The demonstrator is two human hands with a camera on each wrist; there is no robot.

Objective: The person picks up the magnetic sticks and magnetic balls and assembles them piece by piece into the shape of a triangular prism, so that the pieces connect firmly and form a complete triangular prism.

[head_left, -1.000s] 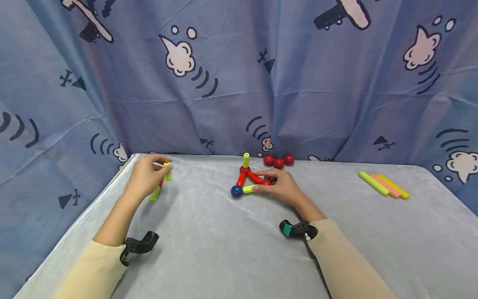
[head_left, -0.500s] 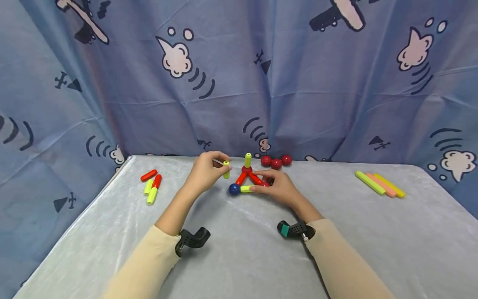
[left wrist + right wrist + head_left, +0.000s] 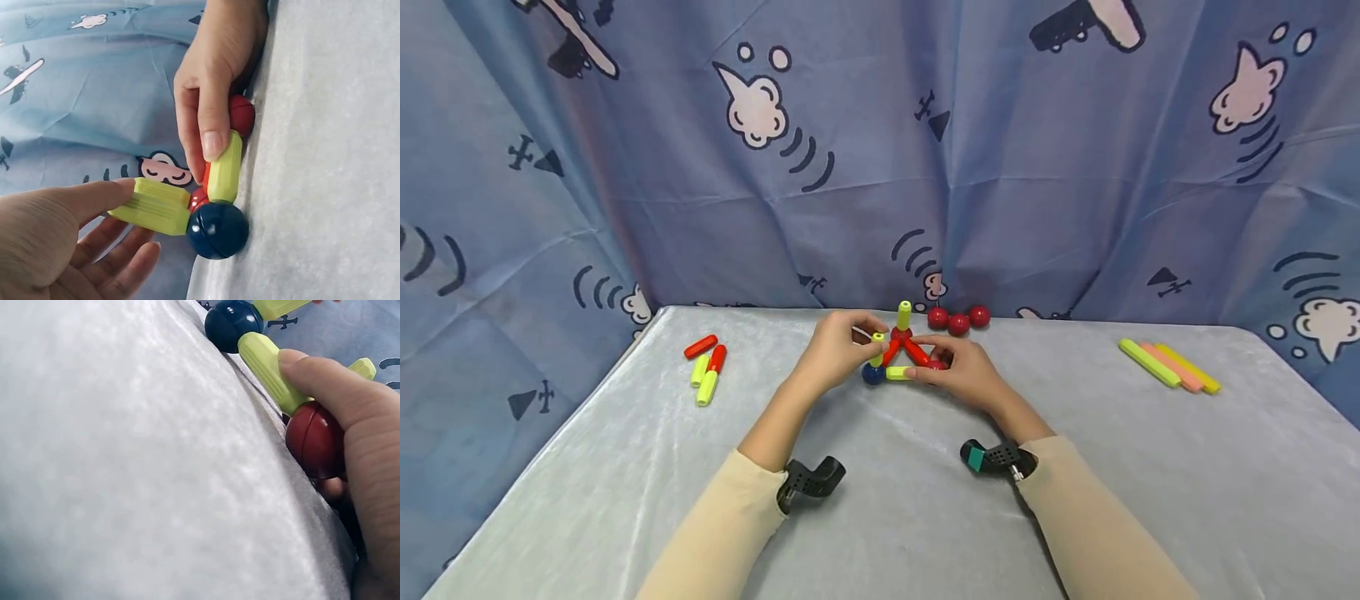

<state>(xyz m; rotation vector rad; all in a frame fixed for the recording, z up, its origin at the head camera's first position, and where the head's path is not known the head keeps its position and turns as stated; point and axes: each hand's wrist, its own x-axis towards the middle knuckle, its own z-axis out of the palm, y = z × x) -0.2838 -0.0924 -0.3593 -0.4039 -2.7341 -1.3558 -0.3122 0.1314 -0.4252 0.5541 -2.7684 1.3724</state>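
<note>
My left hand (image 3: 841,348) pinches an upright yellow-green rod (image 3: 156,212), its lower end right at the blue ball (image 3: 218,230). That ball is one corner of a triangle lying on the table. Two red rods (image 3: 916,352) and a yellow-green rod (image 3: 270,370) form its sides, with red balls at the other two corners. From the rear red ball (image 3: 901,335) rises another yellow-green rod (image 3: 904,315). My right hand (image 3: 964,375) holds the triangle at its right corner, thumb on the front rod, fingers around the red ball (image 3: 315,440), which they partly cover.
Several short red and yellow-green rods (image 3: 706,388) lie at the left on the grey cloth table (image 3: 880,500). Three loose red balls (image 3: 958,325) sit behind the triangle. Longer green, orange and yellow rods (image 3: 1171,367) lie at the right. A patterned blue curtain (image 3: 850,167) hangs behind.
My left hand has carried the yellow-green rod rightward from the rods at the left to the blue ball, standing it there. My right hand has stayed at the triangle's right corner.
</note>
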